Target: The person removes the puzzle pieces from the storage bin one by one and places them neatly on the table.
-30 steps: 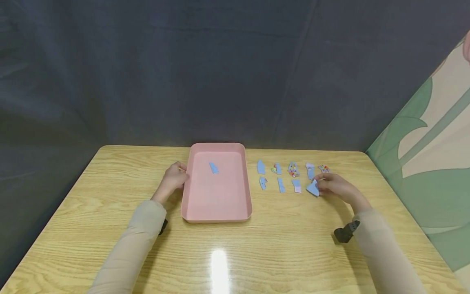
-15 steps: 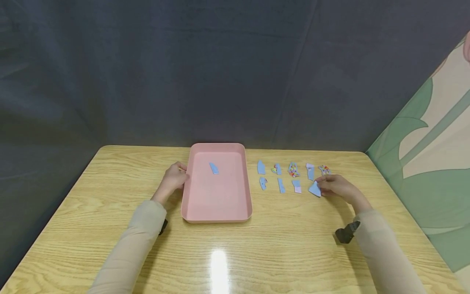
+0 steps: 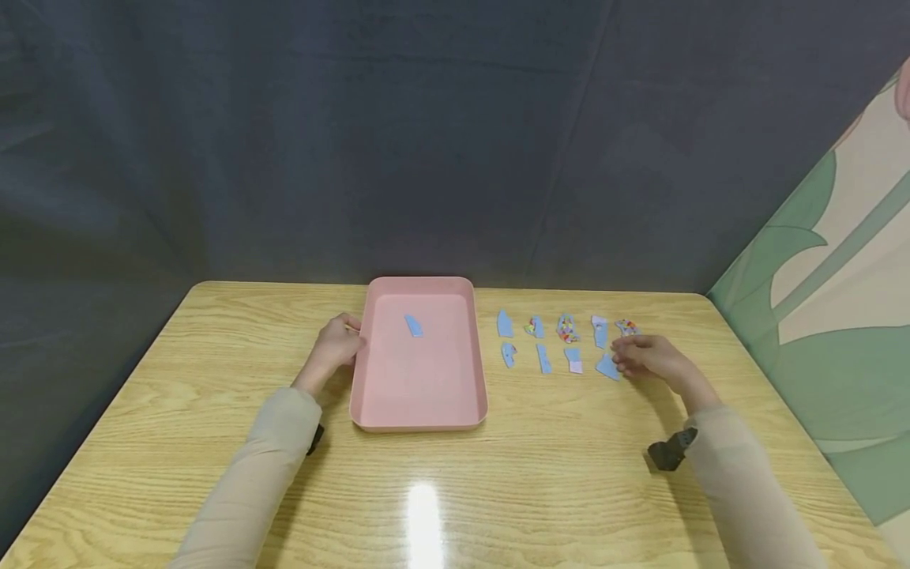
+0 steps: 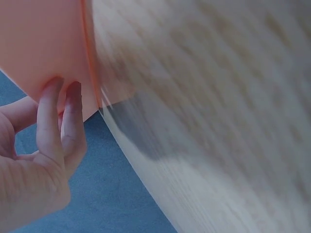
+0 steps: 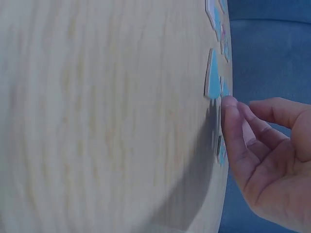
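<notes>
My left hand (image 3: 337,341) grips the left rim of a shallow pink tray (image 3: 419,423); in the left wrist view two fingertips press its outer wall (image 4: 39,34), and the thumb tip is hidden behind the edge. One blue puzzle piece (image 3: 414,325) lies in the tray. My right hand (image 3: 654,359) is low over the table at the right, fingers loosely bent, holding nothing. Its fingertips are right at the edge of a triangular blue puzzle piece (image 3: 607,367), which lies on the table. The right wrist view shows this triangular piece (image 5: 212,77) just beyond the fingertips.
Right of the tray, flat puzzle pieces form two rows, among them a plain blue piece (image 3: 505,324), a colourful dotted piece (image 3: 567,328) and a blue-and-lilac piece (image 3: 574,360). A dotted piece (image 3: 627,327) lies behind my right hand. A dark curtain (image 3: 455,142) hangs behind the wooden table (image 3: 540,482).
My right hand has moved the triangular puzzle piece slightly right, lowered it to the end of the front row and let it go. My left hand and the tray have stayed put.
</notes>
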Demonstrator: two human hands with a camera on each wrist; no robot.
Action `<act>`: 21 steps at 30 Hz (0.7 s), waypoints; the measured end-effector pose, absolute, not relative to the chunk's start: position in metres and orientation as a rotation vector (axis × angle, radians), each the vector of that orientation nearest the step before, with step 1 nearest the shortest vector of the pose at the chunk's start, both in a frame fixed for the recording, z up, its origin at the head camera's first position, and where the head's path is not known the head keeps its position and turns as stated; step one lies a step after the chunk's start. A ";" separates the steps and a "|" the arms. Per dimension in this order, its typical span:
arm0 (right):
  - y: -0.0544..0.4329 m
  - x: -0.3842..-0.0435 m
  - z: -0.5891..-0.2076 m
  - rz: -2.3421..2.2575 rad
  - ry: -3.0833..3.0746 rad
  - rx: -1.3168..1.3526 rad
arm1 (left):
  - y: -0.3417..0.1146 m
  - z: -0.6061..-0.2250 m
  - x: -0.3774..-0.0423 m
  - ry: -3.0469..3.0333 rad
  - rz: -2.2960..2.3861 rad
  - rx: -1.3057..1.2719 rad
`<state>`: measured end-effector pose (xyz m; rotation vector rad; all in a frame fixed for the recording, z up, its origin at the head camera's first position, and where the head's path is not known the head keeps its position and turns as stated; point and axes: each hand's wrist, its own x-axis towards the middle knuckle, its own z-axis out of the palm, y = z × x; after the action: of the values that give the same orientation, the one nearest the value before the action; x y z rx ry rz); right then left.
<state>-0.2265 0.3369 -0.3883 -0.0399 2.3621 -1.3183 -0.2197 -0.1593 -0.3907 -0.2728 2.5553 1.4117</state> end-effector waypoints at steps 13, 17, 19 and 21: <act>0.279 -0.238 -0.368 -1.210 2.496 -0.146 | -0.160 -0.390 -0.221 2.517 1.433 -0.282; 0.255 -0.245 -0.360 -1.270 2.455 -0.192 | -0.161 -0.389 -0.220 2.503 1.442 -0.258; 0.243 -0.248 -0.357 -1.287 2.433 -0.207 | -0.161 -0.388 -0.219 2.504 1.438 -0.247; 0.232 -0.251 -0.353 -1.299 2.413 -0.216 | -0.161 -0.388 -0.219 2.508 1.431 -0.233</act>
<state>-0.2512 0.2324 -0.3534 -0.2156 2.4134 -1.2991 -0.2187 -0.1613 -0.3879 -0.2326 2.5077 1.4311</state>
